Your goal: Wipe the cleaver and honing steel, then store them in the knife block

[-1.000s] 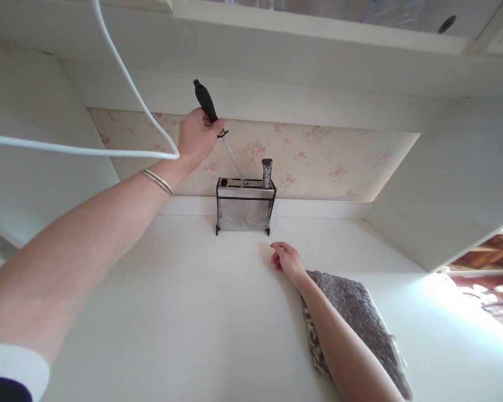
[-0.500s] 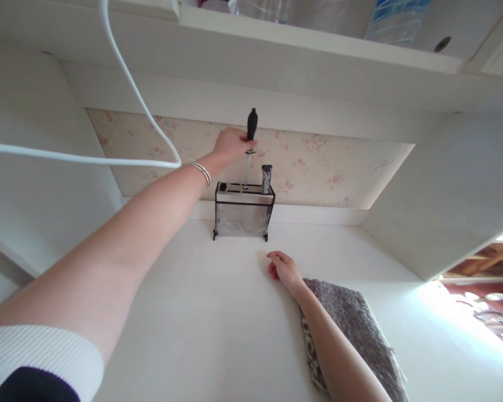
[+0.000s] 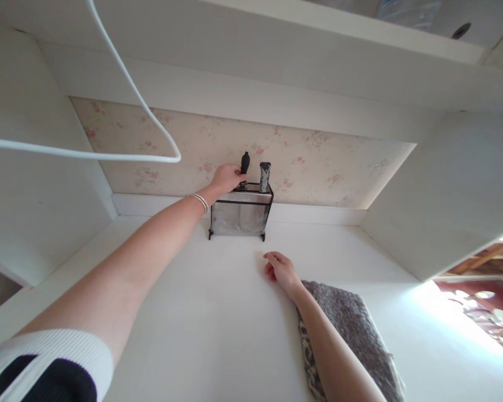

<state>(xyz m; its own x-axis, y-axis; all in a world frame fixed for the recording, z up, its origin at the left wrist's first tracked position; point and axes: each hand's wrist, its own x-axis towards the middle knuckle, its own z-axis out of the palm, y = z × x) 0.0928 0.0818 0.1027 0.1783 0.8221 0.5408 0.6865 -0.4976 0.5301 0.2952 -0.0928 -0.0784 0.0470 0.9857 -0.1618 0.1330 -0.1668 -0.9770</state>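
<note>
My left hand (image 3: 227, 177) reaches to the back of the white counter and grips the black handle of a sharpening steel (image 3: 245, 163). The steel stands sunk in a clear knife holder with a black frame (image 3: 240, 215), only its handle showing. A second, grey handle (image 3: 265, 175) sticks up from the holder just to its right. My right hand (image 3: 280, 271) rests on the counter in front of the holder, fingers loosely curled, holding nothing. Its forearm lies over a grey knitted cloth (image 3: 352, 329).
A white cable (image 3: 121, 78) loops across the upper left, above my left arm. Floral wallpaper (image 3: 318, 162) backs the counter under a white shelf. White side walls close in at left and right. A bright opening lies at the far right.
My left hand has lowered the steel from a tilted position above the holder straight down into it, until only the handle shows. My right hand has stayed put.
</note>
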